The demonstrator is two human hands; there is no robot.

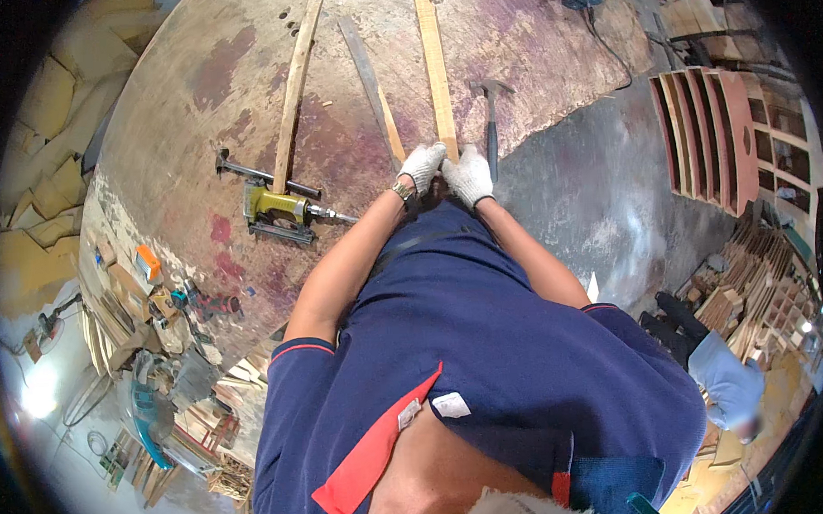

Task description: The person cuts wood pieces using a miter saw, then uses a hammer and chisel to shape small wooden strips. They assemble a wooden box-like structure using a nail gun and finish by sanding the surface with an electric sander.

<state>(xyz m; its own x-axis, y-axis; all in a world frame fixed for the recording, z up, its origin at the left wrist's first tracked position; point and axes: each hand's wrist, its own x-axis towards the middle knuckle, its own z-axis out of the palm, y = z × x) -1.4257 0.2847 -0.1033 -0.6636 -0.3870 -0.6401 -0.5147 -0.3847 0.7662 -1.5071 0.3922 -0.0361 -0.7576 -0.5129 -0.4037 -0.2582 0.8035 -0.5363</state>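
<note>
A long pale wooden strip runs away from me across the worn table, its near end between my hands. My left hand, in a white knit glove, has its fingers closed at the left edge of that end. On the other side, my right hand, gloved alike, grips the end with curled fingers. A hammer with a dark handle lies just right of the right hand. Left of my hands are a narrow, partly grey strip and another wooden strip. Beside the latter's near end rests a yellow-green nail gun.
A second hammer lies against the nail gun. Power tools and offcuts crowd the table's left side. Curved wooden panels stand at right. A person in light blue is bent over at lower right, near stacked wood strips.
</note>
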